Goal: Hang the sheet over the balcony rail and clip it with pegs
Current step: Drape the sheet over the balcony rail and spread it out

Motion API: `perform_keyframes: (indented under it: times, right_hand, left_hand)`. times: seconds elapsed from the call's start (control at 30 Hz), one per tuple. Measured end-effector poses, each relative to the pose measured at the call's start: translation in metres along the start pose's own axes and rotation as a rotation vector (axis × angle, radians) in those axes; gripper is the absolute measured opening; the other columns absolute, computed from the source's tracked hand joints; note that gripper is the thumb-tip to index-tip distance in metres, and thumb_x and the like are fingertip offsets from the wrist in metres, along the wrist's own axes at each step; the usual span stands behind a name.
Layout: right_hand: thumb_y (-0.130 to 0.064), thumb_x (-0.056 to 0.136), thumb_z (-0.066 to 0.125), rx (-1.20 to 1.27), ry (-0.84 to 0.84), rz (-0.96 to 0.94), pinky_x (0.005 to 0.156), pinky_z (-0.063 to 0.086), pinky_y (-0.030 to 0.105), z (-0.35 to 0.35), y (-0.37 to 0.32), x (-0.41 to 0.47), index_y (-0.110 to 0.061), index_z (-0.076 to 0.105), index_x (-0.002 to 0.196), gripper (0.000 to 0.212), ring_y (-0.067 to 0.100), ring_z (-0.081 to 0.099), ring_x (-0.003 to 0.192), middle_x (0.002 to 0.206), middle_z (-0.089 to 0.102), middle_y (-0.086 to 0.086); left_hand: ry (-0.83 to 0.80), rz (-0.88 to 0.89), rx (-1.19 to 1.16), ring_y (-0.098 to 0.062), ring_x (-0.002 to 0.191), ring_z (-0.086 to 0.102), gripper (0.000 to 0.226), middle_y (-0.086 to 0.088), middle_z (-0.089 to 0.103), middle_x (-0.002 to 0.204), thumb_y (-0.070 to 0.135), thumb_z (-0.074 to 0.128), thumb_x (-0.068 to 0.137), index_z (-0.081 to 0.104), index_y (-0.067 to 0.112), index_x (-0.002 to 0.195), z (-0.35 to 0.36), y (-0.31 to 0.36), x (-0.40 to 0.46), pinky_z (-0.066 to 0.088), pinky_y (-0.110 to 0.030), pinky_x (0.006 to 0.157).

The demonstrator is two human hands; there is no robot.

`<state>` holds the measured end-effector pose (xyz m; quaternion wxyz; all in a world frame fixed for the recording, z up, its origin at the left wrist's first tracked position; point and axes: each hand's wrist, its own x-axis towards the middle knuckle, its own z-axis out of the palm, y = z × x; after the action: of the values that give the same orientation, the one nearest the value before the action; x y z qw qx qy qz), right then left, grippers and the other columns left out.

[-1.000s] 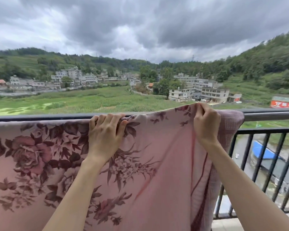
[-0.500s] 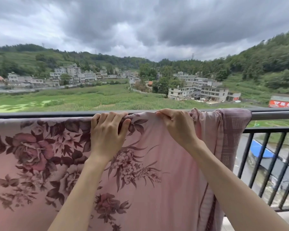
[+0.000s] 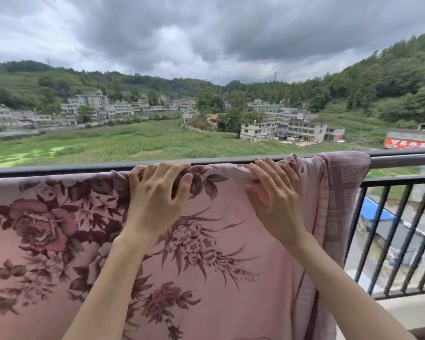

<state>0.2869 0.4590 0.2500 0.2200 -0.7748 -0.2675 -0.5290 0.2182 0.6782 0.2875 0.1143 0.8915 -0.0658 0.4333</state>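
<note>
Both hands sit on top of the balcony rail (image 3: 402, 160), working the fold of the sheet (image 3: 206, 241). My left hand (image 3: 157, 200) has its fingers curled over the rail and bunches the floral cloth under them. My right hand (image 3: 275, 207) lies close beside it, fingers hooked over the fold; whether it truly pinches the fabric or only presses it I cannot quite tell from this angle.

The sheet is draped over the rail, its long edge running left to right along the bar, and it hangs down toward me. Its right end is gathered into a thick wad (image 3: 339, 182) just beyond the right hand, so that hand is the nearer one to spread it further along the bare rail. No pegs show anywhere, so I judge the clipping is not yet begun.
</note>
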Motion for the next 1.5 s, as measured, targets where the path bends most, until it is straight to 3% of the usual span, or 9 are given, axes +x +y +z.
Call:
perform_keyframes:
  times: [0.3,0.47,0.63,0.87,1.03,1.1,1.2,1.33,1.5]
  right_hand:
    - [-0.044,0.090,0.041,-0.062,-0.146,0.079,0.111,0.018,0.038,-0.057,0.074,0.021,-0.011,0.052,0.127,0.051,0.021,0.042,0.123,0.126,0.057,0.007]
    - [-0.057,0.089,0.036,-0.197,-0.198,-0.072,0.091,0.026,0.033,-0.057,0.120,0.020,-0.017,0.061,0.108,0.052,0.019,0.042,0.104,0.103,0.064,0.002]
    - [-0.052,0.094,0.029,-0.210,-0.137,-0.096,0.086,0.028,0.036,-0.072,0.169,0.015,-0.017,0.060,0.103,0.048,0.021,0.042,0.097,0.095,0.063,0.002]
    - [-0.054,0.089,0.038,-0.265,-0.148,0.002,0.097,0.028,0.040,-0.095,0.219,0.004,-0.012,0.060,0.106,0.051,0.026,0.044,0.104,0.101,0.062,0.008]
    - [-0.059,0.085,0.034,-0.181,-0.205,0.159,0.113,0.004,0.047,-0.098,0.177,0.014,-0.014,0.058,0.117,0.060,0.029,0.046,0.122,0.118,0.060,0.008]
    - [-0.058,0.088,0.031,-0.081,-0.211,0.096,0.113,0.010,0.050,-0.089,0.147,0.020,-0.014,0.054,0.124,0.061,0.027,0.045,0.127,0.124,0.059,0.006]
    - [-0.053,0.087,0.035,0.008,-0.259,0.004,0.100,0.034,0.048,-0.061,0.101,0.029,-0.016,0.060,0.117,0.053,0.028,0.055,0.115,0.110,0.066,0.005]
    - [-0.050,0.081,0.043,-0.124,-0.225,-0.082,0.073,0.027,0.035,-0.040,0.099,0.030,-0.018,0.063,0.084,0.039,0.024,0.062,0.074,0.075,0.064,0.000]
    - [-0.052,0.084,0.042,-0.187,-0.211,-0.148,0.072,0.028,0.033,-0.052,0.149,0.028,-0.014,0.061,0.087,0.043,0.027,0.061,0.073,0.077,0.064,0.002]
  left_hand:
    - [-0.050,0.148,-0.046,-0.018,0.116,0.048,0.041,0.003,0.058,0.120,0.038,0.031,0.090,0.056,0.021,0.118,0.051,0.102,0.025,0.021,-0.040,0.099]
    - [0.028,0.008,0.120,-0.026,0.094,0.057,0.045,-0.001,0.065,0.101,0.044,0.027,0.091,0.060,0.022,0.113,0.086,0.137,0.034,0.022,-0.036,0.086]
    - [0.113,-0.105,0.148,-0.025,0.096,0.056,0.049,-0.003,0.067,0.099,0.041,0.021,0.093,0.058,0.017,0.116,0.090,0.145,0.033,0.021,-0.033,0.089]
    - [0.120,-0.206,0.145,-0.026,0.103,0.051,0.057,-0.005,0.065,0.106,0.045,0.014,0.090,0.061,0.018,0.108,0.094,0.152,0.038,0.018,-0.033,0.093]
    - [0.121,-0.229,0.177,-0.024,0.101,0.049,0.059,-0.003,0.063,0.104,0.043,0.011,0.089,0.063,0.018,0.101,0.094,0.150,0.038,0.018,-0.033,0.093]
    - [0.124,-0.240,0.166,-0.023,0.101,0.049,0.056,-0.003,0.062,0.103,0.041,0.013,0.090,0.063,0.018,0.101,0.095,0.150,0.038,0.017,-0.032,0.094]
    - [0.133,-0.235,0.153,-0.022,0.100,0.049,0.049,-0.002,0.063,0.101,0.036,0.017,0.092,0.062,0.019,0.101,0.095,0.151,0.039,0.018,-0.031,0.094]
    - [0.138,-0.216,0.148,-0.022,0.098,0.050,0.050,0.000,0.063,0.097,0.036,0.015,0.092,0.062,0.021,0.101,0.093,0.147,0.037,0.019,-0.030,0.094]
    - [0.125,-0.191,0.168,-0.023,0.093,0.050,0.050,-0.001,0.062,0.094,0.036,0.016,0.093,0.062,0.018,0.099,0.098,0.151,0.041,0.020,-0.031,0.090]
